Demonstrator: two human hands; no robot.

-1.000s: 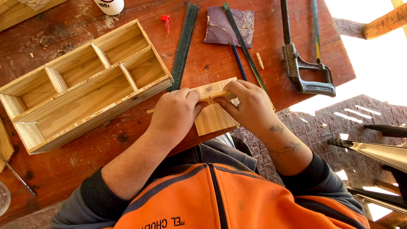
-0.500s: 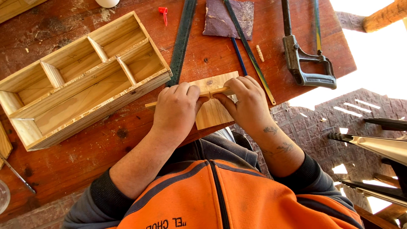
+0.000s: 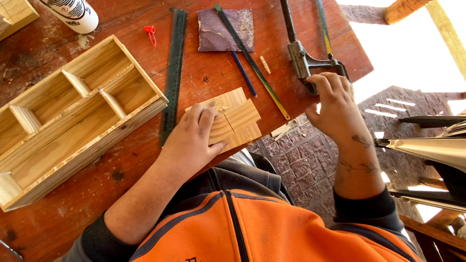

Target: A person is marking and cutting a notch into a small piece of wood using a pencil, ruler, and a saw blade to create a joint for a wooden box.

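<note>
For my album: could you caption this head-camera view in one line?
Left hand presses small wooden pieces on the red table; right hand reaches the hacksaw.

An orange zip-up vest with a dark zipper over a grey long-sleeved top, sleeves pushed back; small dark tattoos mark the right hand's (image 3: 335, 109) wrist and forearm.

Package: one white plastic bottle (image 3: 73, 13), rounded, lying tilted at the far left edge of the red-brown workbench (image 3: 121, 19), partly cut off by the frame.
Label: dark print on the bottle's white side.
Signs, screens: none.
</note>
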